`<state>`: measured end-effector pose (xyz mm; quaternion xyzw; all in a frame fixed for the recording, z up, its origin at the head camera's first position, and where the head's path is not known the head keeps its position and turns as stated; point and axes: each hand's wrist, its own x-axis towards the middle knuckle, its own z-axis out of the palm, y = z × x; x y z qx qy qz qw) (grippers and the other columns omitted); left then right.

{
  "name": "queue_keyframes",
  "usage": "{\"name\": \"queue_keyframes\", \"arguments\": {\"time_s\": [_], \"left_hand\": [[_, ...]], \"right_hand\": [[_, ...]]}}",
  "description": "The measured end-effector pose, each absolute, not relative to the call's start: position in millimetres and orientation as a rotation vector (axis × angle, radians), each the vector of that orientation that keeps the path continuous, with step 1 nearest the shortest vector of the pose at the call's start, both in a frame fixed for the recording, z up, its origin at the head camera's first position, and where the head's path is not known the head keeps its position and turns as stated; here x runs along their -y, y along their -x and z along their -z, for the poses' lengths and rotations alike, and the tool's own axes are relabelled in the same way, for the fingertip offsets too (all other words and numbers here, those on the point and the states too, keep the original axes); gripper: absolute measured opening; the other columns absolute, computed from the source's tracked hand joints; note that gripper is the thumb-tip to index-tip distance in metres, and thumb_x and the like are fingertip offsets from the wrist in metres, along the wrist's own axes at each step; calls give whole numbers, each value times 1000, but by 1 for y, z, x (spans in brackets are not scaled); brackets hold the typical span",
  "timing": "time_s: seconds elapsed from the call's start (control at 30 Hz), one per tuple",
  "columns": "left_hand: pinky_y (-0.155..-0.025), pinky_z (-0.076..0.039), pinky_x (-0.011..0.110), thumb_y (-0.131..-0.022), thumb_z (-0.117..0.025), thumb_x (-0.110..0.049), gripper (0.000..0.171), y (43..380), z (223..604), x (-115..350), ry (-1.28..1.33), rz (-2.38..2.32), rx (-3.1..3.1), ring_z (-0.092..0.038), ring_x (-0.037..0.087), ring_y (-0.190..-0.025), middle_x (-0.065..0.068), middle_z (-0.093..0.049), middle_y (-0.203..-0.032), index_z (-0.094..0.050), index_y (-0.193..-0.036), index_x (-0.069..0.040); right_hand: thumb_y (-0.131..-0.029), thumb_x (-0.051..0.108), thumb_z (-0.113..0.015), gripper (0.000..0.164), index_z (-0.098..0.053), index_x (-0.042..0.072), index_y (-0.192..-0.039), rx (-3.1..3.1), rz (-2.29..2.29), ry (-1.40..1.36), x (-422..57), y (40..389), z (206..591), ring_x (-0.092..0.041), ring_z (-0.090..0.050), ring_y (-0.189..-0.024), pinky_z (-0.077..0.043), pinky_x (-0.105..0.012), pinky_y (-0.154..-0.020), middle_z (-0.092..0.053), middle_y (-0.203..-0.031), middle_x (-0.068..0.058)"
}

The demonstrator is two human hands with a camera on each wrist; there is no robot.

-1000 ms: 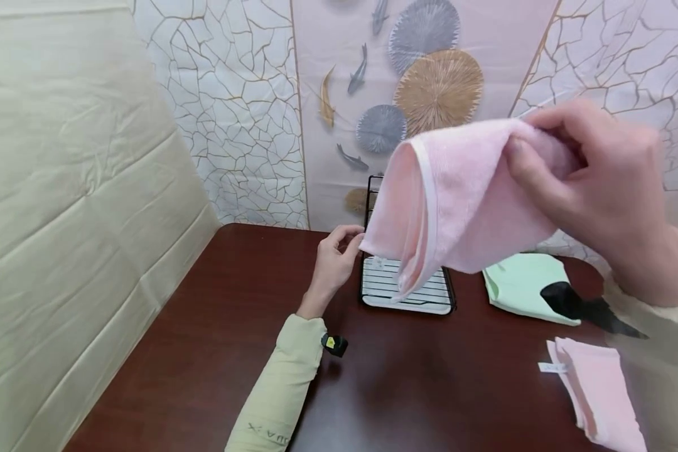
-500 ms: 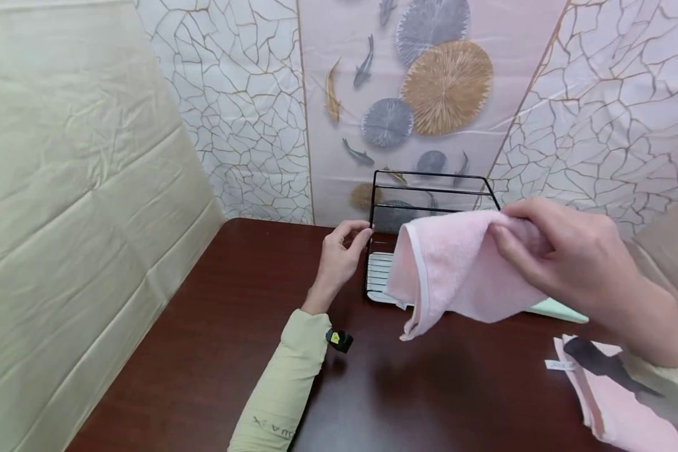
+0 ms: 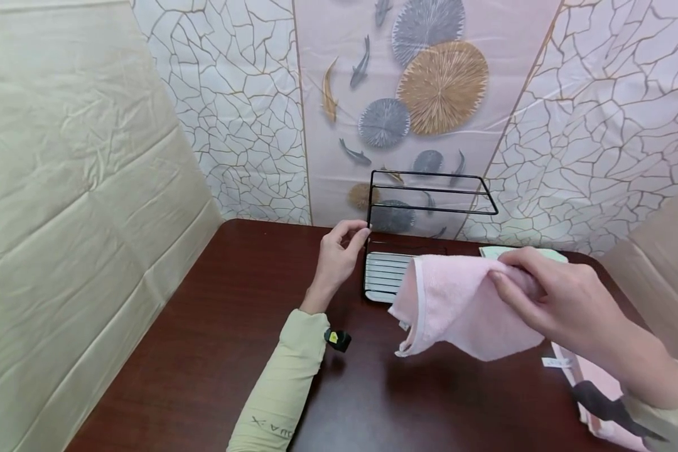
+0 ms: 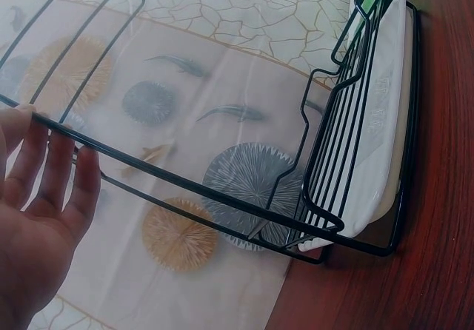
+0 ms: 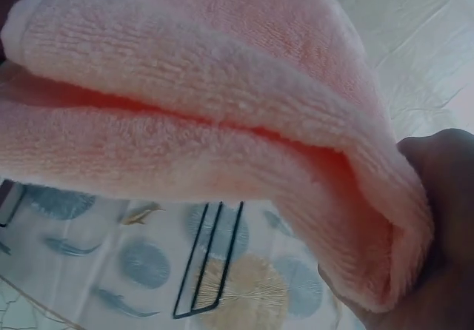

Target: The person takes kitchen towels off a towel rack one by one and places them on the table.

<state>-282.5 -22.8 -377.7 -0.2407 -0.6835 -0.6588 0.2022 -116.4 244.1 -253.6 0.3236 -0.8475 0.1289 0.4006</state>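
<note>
My left hand [image 3: 337, 260] pinches the left upright of a black wire rack [image 4: 185, 182] between thumb and fingertips. A white tray [image 3: 385, 270] lies in the rack's base, beneath black bars. My right hand [image 3: 565, 301] grips a folded pink towel [image 3: 457, 301] by its right end. The towel hangs in the air in front of the rack and covers the right part of the tray. In the right wrist view the towel's folded layers gape, and my right hand [image 5: 448, 219] is dark and partly hidden behind them.
Another folded pink towel [image 3: 604, 376] with a white tag lies at the table's right, partly behind my right wrist. A pale green towel [image 3: 497, 252] lies at the back right, mostly hidden. A patterned cloth wall [image 3: 254, 113] stands behind the brown table [image 3: 215, 326].
My right hand has lowered the pink towel from high in front of the rack, uncovering the rack's upper bars. My left hand stays at the rack's upright.
</note>
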Motion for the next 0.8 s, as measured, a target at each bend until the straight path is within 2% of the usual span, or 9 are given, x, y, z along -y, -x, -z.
{"name": "queue_keyframes", "arguments": {"time_s": [0.17, 0.27, 0.33, 0.43, 0.5, 0.53, 0.63, 0.8], "left_hand": [[-72, -55, 31, -96, -64, -17, 20, 281, 377, 24, 678, 1847, 1927, -63, 27, -80, 16, -67, -97, -70, -110, -3], [-71, -56, 27, -96, -64, -16, 19, 281, 377, 24, 682, 1852, 1920, -63, 23, -78, 14, -67, -97, -70, -110, -4], [-69, -56, 24, -96, -64, -15, 18, 281, 376, 24, 686, 1852, 1910, -63, 23, -76, 14, -68, -97, -70, -109, -3], [-69, -56, 23, -95, -65, -14, 18, 282, 376, 24, 697, 1841, 1902, -63, 26, -75, 15, -67, -96, -69, -108, -3], [-69, -56, 24, -96, -64, -14, 18, 283, 376, 24, 702, 1841, 1902, -63, 32, -76, 15, -67, -96, -69, -108, -3], [-69, -56, 24, -96, -64, -14, 18, 283, 376, 24, 704, 1845, 1899, -63, 35, -77, 15, -68, -96, -69, -108, -2], [-69, -57, 25, -96, -64, -13, 17, 283, 376, 24, 696, 1841, 1909, -64, 33, -76, 15, -68, -97, -69, -108, -3], [-70, -59, 32, -96, -64, -13, 17, 283, 376, 25, 692, 1828, 1925, -64, 24, -73, 14, -67, -96, -69, -109, -3]], "right_hand": [[-99, 52, -46, 42, -67, 17, -88, 2220, -364, -879, -256, 110, 264, 7, -42, -56, -37, -14, -50, -56, -67, 17], [-96, 41, -61, 20, -67, 22, -90, 2287, -388, -915, -265, 105, 270, 11, -42, -60, -37, -11, -53, -55, -71, 22], [-90, 28, -72, 7, -66, 24, -91, 2339, -400, -919, -271, 101, 275, 13, -41, -62, -35, -9, -54, -55, -73, 24], [-76, 12, -82, 28, -65, 28, -91, 2415, -397, -878, -277, 94, 282, 15, -41, -63, -34, -8, -56, -53, -73, 26], [-72, 7, -84, 37, -64, 32, -90, 2453, -381, -855, -282, 90, 285, 17, -40, -63, -33, -6, -56, -52, -72, 29], [-71, 5, -84, 39, -63, 33, -90, 2467, -378, -851, -284, 88, 286, 17, -39, -62, -32, -6, -56, -51, -72, 29], [-68, 1, -84, 45, -61, 34, -89, 2511, -374, -840, -291, 84, 290, 18, -38, -62, -31, -5, -57, -50, -72, 31], [-69, -3, -81, 46, -61, 32, -92, 2547, -453, -873, -304, 78, 296, 16, -42, -64, -30, -4, -59, -52, -73, 30]]}}
